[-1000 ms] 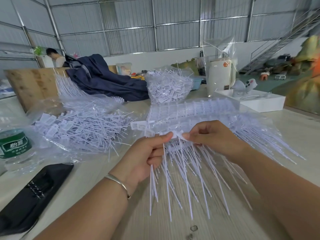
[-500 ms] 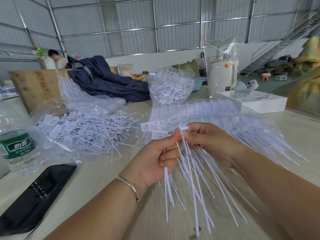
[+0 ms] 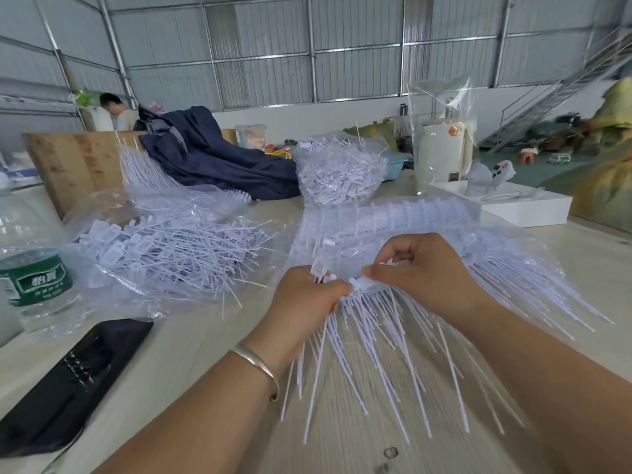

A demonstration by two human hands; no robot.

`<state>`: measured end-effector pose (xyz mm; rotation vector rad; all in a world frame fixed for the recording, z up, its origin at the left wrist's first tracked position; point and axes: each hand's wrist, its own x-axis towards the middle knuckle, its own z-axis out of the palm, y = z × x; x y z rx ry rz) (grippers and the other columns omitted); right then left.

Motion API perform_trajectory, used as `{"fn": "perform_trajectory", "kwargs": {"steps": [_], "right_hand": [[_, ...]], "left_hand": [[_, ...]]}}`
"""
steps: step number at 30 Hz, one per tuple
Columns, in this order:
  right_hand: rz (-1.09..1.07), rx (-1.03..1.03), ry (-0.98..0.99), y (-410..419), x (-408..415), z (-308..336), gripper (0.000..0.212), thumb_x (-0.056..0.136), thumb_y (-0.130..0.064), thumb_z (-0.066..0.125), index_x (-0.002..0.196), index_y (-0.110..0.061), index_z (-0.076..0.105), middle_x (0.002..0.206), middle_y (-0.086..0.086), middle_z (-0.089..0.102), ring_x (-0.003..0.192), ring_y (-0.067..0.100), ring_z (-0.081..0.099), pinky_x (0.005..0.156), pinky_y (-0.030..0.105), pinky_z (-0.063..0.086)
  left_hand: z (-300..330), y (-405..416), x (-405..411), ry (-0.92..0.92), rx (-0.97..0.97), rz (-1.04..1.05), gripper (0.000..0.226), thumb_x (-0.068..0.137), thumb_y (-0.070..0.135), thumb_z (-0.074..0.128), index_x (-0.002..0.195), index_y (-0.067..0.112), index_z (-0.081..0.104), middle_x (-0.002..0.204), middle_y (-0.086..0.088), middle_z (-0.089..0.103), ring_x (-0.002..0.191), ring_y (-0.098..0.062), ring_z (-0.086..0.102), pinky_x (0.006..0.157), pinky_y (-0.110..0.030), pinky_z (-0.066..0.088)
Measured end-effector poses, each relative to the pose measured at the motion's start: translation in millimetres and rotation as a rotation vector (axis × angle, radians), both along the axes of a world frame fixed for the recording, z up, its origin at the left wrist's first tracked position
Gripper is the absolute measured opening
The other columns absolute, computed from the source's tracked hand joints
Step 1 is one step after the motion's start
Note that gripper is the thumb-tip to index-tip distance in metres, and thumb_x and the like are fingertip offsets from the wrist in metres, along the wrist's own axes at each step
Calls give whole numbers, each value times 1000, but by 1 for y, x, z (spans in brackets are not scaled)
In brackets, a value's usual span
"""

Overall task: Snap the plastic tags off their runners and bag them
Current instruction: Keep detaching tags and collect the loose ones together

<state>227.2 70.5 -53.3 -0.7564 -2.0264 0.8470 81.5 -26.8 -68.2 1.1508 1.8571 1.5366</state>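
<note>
Since half a second ago both hands have dropped lower over the pale wooden bench [image 3: 191,340], and the bundle of thin white plastic tags [image 3: 369,323] has fanned back out flat instead of being bunched up between them. The left hand [image 3: 304,299] grips a clump of tag heads with its fingers curled round them, and the right hand [image 3: 420,268] pinches the white runner strip [image 3: 362,283] right beside it, so the two are pretty much touching at the snap point. Tails hang down toward the camera, a bit blurred.

Progress-wise I'd say it's somewhere in the middle. To the left there's a clear plastic bag lying open [image 3: 164,254] with a decent pile of loose snapped tags in it. Further back sits a second clear bag stuffed full of tags [image 3: 338,176], which looks done. But behind the hands there's still a big sheet of tags on their runners [image 3: 403,220] lying on clear plastic, plus another fan of them [image 3: 143,165] leaning by the dark blue jacket [image 3: 219,155]. So plenty left to snap.

Other stuff: a clear water bottle with a green label [image 3: 37,285] at far left, a black pouch [image 3: 68,381] in front of it, and a tall clear bag around a cream-coloured cylinder [image 3: 441,155] at the back.
</note>
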Motion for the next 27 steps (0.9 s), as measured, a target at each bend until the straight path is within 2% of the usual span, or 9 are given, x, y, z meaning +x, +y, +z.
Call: {"fn": "perform_trajectory", "kwargs": {"steps": [2,6,9,12,15,18,20,24,27], "right_hand": [[-82,125,-116,-2,-1,-1,16,80,-31,76,71,-19,72,68,7,66,59,10,54,61,25,41],[-8,122,-188,-4,0,2,9,84,-28,72,77,-28,77,53,-13,55,54,6,51,62,29,44],[92,55,-177,-2,4,6,6,82,-24,76,78,-21,79,41,-14,46,41,4,40,52,21,34],[191,-91,-121,-2,12,15,4,78,-14,79,74,-13,80,52,-4,64,49,0,50,53,11,37],[224,-141,-157,-3,15,19,3,73,-12,79,73,-10,79,81,23,70,71,13,57,70,24,43],[257,-141,-206,-4,15,20,4,73,-10,75,72,-10,79,83,26,68,71,14,54,69,24,41],[263,-137,-246,-4,14,18,5,74,-9,74,72,-8,78,77,33,61,69,20,49,68,31,38],[184,-118,-316,-3,7,11,18,72,-10,73,61,3,68,55,12,37,54,18,32,58,29,27],[136,-54,-314,-6,8,15,19,67,-14,72,53,-3,65,45,2,37,43,12,30,50,24,28]], "left_hand": [[-1,1,-1,-4,3,10,43,77,16,75,41,20,52,40,5,48,31,-6,37,36,-12,27],[0,-2,-7,-68,-1,-8,47,78,18,75,38,20,51,42,2,45,32,-9,34,37,-13,26],[2,-3,-9,-83,-18,-56,37,76,19,77,47,13,54,46,-2,42,36,-13,32,39,-16,27],[7,-5,-11,-50,4,-195,35,76,15,78,53,14,52,44,1,35,40,-14,27,48,-22,19],[16,-12,-14,91,-42,-350,34,69,22,81,52,18,52,44,3,34,41,-13,26,49,-23,19],[22,-18,-15,237,-116,-411,25,69,23,83,63,10,63,48,3,39,43,-11,32,44,-20,25],[22,-16,-15,364,-131,-356,25,74,19,81,64,8,61,53,3,43,49,-11,37,48,-21,26],[15,-3,-2,706,-192,-148,37,77,20,71,52,15,44,46,7,40,45,-11,36,48,-24,25],[14,-1,-7,985,-308,139,22,79,19,62,62,19,48,59,4,51,56,-17,52,50,-24,39]]}}
